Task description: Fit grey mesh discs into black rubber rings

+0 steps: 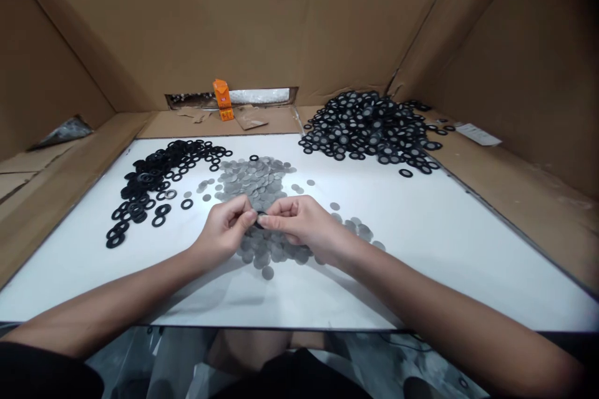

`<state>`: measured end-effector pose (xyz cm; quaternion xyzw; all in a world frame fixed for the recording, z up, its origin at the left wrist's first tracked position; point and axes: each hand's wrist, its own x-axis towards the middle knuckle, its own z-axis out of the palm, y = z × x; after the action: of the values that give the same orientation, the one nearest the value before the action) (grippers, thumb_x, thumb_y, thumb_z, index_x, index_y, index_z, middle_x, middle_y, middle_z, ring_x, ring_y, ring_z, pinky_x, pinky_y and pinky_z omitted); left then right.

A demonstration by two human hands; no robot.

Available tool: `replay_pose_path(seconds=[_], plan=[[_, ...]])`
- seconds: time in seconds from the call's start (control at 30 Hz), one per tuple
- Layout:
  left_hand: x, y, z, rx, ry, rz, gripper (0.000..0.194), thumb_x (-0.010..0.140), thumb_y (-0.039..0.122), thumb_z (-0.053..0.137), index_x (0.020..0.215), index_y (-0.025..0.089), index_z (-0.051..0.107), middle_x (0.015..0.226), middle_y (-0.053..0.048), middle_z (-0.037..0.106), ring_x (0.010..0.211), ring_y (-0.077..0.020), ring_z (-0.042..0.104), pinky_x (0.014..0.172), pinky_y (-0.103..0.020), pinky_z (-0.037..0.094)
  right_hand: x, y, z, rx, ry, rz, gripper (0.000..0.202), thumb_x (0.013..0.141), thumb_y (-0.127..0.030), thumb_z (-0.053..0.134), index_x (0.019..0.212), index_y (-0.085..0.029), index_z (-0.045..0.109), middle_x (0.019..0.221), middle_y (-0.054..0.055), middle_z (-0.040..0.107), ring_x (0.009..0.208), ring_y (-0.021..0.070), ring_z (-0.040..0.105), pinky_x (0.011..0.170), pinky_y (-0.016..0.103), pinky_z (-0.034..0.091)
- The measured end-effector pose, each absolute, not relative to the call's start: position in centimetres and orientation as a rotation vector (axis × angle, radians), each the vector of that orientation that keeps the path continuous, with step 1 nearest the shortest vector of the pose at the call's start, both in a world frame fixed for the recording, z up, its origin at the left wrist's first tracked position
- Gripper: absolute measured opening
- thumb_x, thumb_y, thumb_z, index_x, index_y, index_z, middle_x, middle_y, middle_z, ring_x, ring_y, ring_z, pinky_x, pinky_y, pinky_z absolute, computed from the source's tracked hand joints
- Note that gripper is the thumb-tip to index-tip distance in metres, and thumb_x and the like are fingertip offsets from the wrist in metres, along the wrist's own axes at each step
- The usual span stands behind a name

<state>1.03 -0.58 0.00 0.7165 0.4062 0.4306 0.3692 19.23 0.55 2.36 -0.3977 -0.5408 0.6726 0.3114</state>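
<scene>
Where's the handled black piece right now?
Head view, just left of centre: the black piece is in the grip of both the left hand and right hand, over the grey discs.

Soft, pale light, seemingly from overhead, brightens the white tabletop (468,262) in front of me, while the cardboard walls (281,25) look dim. Faint, blurry shadows lie beneath the forearms (421,287). Blackness swallows the upper right corner; fine detail smears slightly.
</scene>
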Motion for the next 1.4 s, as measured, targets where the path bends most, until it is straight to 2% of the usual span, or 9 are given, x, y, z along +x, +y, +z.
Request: replay_pose_path(seconds=[0.2,0.4,0.6,0.73,0.93,1.1,1.27,1.4], plan=[[1.6,-0.6,0.9,1.952,1.110,1.055,0.029,0.090,0.029,0.046,0.064,0.019,0.039,0.056,0.004,0.037,0.053,-0.0097,0.035,0.049,-0.023,0.028,19.7,0.9,2.8,-1.110,-1.483,1.751,0.026,0.069,-0.034,0.078,0.062,-0.016,0.059,0.042,-0.009,0.039,0.038,0.0030,0.027,0.037,0.021,0.013],[1.8,-0.5,1.1,2.135,1.139,1.118,0.031,0.091,0.025,0.043,0.063,0.019,0.032,0.055,0.005,0.033,0.051,-0.0091,0.032,0.049,-0.024,0.026,19.2,0.9,2.9,-1.130,-1.538,1.621,0.025,0.066,-0.033,0.080,0.067,-0.016,0.062,0.049,-0.007,0.048,0.041,0.0048,0.036,0.039,0.022,0.021],[2.2,-1.2,0.3,2.021,1.161,1.391,0.032,0.095,0.025,0.042,0.066,0.020,0.030,0.057,0.005,0.031,0.051,-0.0098,0.032,0.049,-0.024,0.027,18.0,-0.6,3.1,-0.881,-1.128,1.873,0.025,0.067,-0.032,0.081,0.072,-0.015,0.063,0.060,-0.006,0.048,0.046,0.0028,0.029,0.043,0.022,0.020],[2.2,-1.6,0.0,1.985,1.131,1.442,0.031,0.096,0.025,0.042,0.066,0.020,0.031,0.058,0.004,0.034,0.052,-0.0101,0.034,0.050,-0.025,0.029,17.3,-1.4,2.8,-0.756,-0.957,1.892,0.022,0.070,-0.034,0.079,0.075,-0.016,0.068,0.071,-0.003,0.053,0.054,0.0050,0.035,0.047,0.022,0.024],[1.3,-0.6,0.6,1.922,0.994,1.188,0.036,0.096,0.036,0.040,0.065,0.019,0.033,0.057,0.004,0.035,0.051,-0.0098,0.033,0.049,-0.025,0.027,17.6,-1.0,1.9,-0.895,-1.192,1.766,0.023,0.076,-0.038,0.074,0.072,-0.016,0.068,0.055,-0.004,0.048,0.051,0.0069,0.036,0.048,0.024,0.022],[0.9,0.3,0.6,1.793,0.874,1.018,0.040,0.094,0.047,0.043,0.067,0.019,0.036,0.054,0.005,0.039,0.048,-0.0088,0.037,0.047,-0.024,0.027,17.6,-1.0,2.0,-0.954,-1.186,1.663,0.024,0.075,-0.038,0.073,0.069,-0.015,0.067,0.060,-0.003,0.052,0.051,0.0073,0.038,0.048,0.024,0.025],[1.1,0.2,-0.2,1.651,0.818,1.056,0.037,0.093,0.046,0.049,0.070,0.019,0.039,0.050,0.007,0.040,0.044,-0.0076,0.038,0.045,-0.023,0.026,17.5,-1.0,2.1,-1.010,-1.205,1.562,0.024,0.074,-0.039,0.073,0.067,-0.017,0.064,0.056,-0.003,0.051,0.051,0.0087,0.039,0.047,0.023,0.028],[1.0,0.1,-0.6,1.574,0.836,1.041,0.038,0.092,0.049,0.050,0.070,0.019,0.040,0.048,0.006,0.043,0.043,-0.0076,0.038,0.044,-0.022,0.026,17.5,-0.8,1.8,-1.007,-1.192,1.576,0.025,0.074,-0.039,0.074,0.066,-0.017,0.065,0.062,0.000,0.058,0.055,0.0094,0.047,0.052,0.023,0.036]])
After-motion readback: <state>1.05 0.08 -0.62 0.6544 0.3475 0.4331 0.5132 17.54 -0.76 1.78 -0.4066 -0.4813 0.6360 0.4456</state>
